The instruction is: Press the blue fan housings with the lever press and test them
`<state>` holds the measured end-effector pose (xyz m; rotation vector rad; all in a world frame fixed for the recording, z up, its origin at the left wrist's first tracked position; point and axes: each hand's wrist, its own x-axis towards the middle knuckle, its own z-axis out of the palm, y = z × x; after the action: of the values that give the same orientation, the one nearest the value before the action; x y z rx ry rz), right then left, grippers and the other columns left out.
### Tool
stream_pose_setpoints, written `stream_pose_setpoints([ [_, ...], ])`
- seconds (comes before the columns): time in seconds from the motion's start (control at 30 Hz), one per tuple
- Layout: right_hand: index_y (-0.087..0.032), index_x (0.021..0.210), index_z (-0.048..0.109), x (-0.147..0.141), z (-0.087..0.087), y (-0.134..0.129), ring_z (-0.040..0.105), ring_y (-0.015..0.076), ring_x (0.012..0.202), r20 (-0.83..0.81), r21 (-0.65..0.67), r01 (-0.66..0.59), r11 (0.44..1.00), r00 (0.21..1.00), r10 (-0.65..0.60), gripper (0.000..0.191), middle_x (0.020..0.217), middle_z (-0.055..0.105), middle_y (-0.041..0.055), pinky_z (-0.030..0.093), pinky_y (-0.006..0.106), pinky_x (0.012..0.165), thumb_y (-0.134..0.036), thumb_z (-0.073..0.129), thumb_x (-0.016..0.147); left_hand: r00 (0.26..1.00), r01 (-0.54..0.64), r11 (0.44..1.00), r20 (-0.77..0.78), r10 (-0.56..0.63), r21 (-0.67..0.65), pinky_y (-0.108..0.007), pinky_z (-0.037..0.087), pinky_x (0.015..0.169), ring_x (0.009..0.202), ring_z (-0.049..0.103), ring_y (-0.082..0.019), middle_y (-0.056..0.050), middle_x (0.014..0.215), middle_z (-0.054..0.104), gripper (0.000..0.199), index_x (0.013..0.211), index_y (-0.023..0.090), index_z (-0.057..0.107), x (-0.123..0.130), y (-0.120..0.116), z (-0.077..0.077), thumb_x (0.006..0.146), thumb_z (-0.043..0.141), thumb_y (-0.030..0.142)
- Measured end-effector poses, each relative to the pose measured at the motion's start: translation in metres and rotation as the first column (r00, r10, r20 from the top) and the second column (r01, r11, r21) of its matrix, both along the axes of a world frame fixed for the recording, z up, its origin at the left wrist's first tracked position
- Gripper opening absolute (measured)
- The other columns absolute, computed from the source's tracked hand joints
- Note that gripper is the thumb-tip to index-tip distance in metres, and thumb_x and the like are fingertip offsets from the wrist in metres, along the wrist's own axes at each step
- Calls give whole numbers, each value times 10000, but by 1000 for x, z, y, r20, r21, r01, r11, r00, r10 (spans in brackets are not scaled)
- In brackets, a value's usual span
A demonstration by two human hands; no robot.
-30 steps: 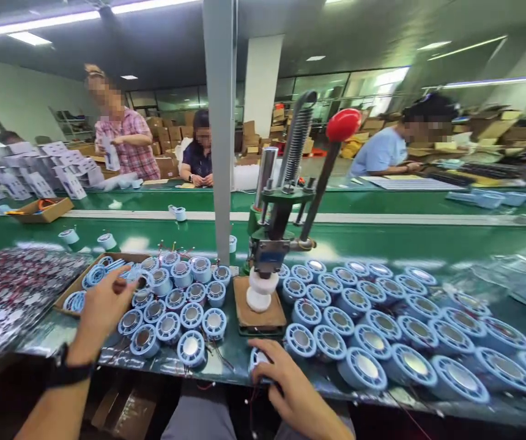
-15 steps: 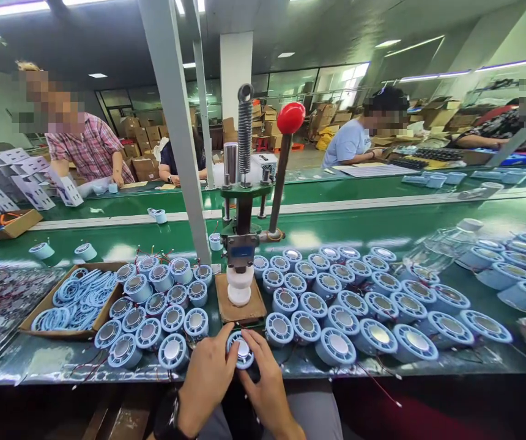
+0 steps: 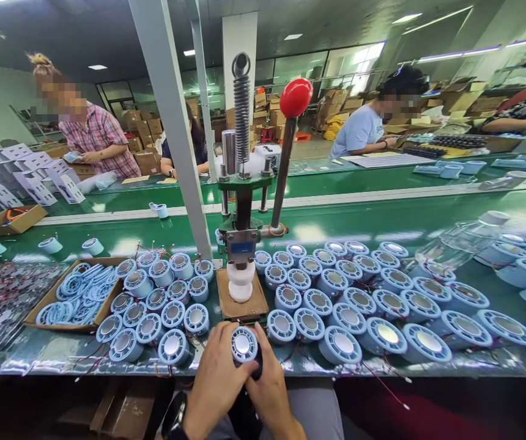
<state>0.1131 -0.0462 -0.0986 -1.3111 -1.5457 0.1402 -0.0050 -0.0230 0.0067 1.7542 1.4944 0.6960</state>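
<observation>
Between my two hands is a round light-blue housing (image 3: 244,343) with a silver disc in its slotted top ring. My left hand (image 3: 219,373) wraps its left side, and my right hand (image 3: 267,373) closes round its right side with the thumb at the front. Just beyond stands a hand press (image 3: 241,244) with a red-knobbed lever (image 3: 285,146). Its white pressing piece (image 3: 240,282) is low over a brown base board (image 3: 244,305). Similar blue housings with silver discs stand on both sides, the left group (image 3: 171,315) and the larger right group (image 3: 345,318).
A cardboard box (image 3: 102,315) of blue rings sits left, beside a spread of small wired parts (image 3: 6,299). A clear plastic bottle (image 3: 460,241) lies among housings at right. A grey post (image 3: 166,122) rises behind. Co-workers sit or stand across the green conveyor (image 3: 336,217).
My hands have closed further round the housing and raised it slightly, its top now facing me more. The view has shifted a little. At far left, another person's hand has appeared at a blue housing.
</observation>
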Motion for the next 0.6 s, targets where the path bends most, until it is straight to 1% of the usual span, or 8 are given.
stream_pose_setpoints([
  [0.07, -236, 1583, 208, -1, -2, 0, 652, 231, 1180, 0, -8, 27, 1000, 1000, -27, 779, 1341, 607, 118, 592, 373, 921, -140, 496, 866, 999, -34, 999, 6, 34, 1, -406, 437, 981, 1103, 565, -278, -73, 1111, 627, 427, 1070, 202, 610, 5, -1, -4, 660, 677, 101],
  [0.13, -237, 1585, 197, -2, -3, 0, 666, 227, 1154, -15, -12, 30, 999, 999, -31, 770, 1320, 622, 119, 598, 375, 906, -150, 488, 879, 998, -57, 998, 36, 57, -1, -408, 438, 955, 1081, 566, -275, -65, 1085, 619, 400, 1058, 207, 585, 7, -3, -9, 679, 675, 114],
  [0.23, -261, 1584, 189, -3, -2, 0, 677, 207, 1132, -55, -11, 14, 1000, 998, -15, 765, 1300, 636, 101, 600, 366, 901, -142, 480, 886, 993, -73, 997, 98, 74, -4, -420, 423, 985, 1127, 552, -273, -70, 1132, 610, 415, 1105, 213, 548, 7, -7, -19, 713, 656, 132],
  [0.37, -257, 1589, 174, -1, 1, -1, 684, 201, 1110, -104, -33, -2, 999, 995, -1, 813, 1275, 650, 92, 602, 348, 901, -140, 538, 871, 987, -92, 996, 136, 90, 4, -448, 414, 1031, 1176, 545, -279, -94, 1191, 600, 438, 1170, 207, 525, 8, -11, -30, 746, 618, 144],
  [0.4, -261, 1583, 200, -1, 2, 0, 677, 198, 1125, -106, -35, -12, 999, 994, 8, 801, 1288, 642, 89, 599, 337, 910, -125, 536, 869, 985, -95, 995, 146, 92, 15, -457, 410, 1047, 1194, 543, -282, -104, 1214, 596, 446, 1197, 203, 517, 8, -12, -33, 763, 607, 156],
  [0.53, -304, 1495, 406, 1, 1, 1, 619, 165, 1217, -76, -29, -98, 995, 993, 95, 682, 1340, 608, 56, 564, 304, 991, -34, 428, 869, 982, -112, 991, 162, 98, 78, -505, 368, 1120, 1302, 500, -299, -157, 1355, 554, 465, 1330, 177, 468, 10, -16, -50, 878, 538, 263],
  [0.6, -288, 1488, 422, 4, 1, 0, 603, 166, 1239, -43, -62, -133, 989, 991, 130, 690, 1347, 599, 65, 555, 310, 1011, -20, 407, 852, 984, -99, 992, 153, 85, 83, -523, 326, 1159, 1372, 448, -301, -166, 1444, 506, 504, 1397, 172, 438, 11, -17, -57, 914, 499, 305],
])
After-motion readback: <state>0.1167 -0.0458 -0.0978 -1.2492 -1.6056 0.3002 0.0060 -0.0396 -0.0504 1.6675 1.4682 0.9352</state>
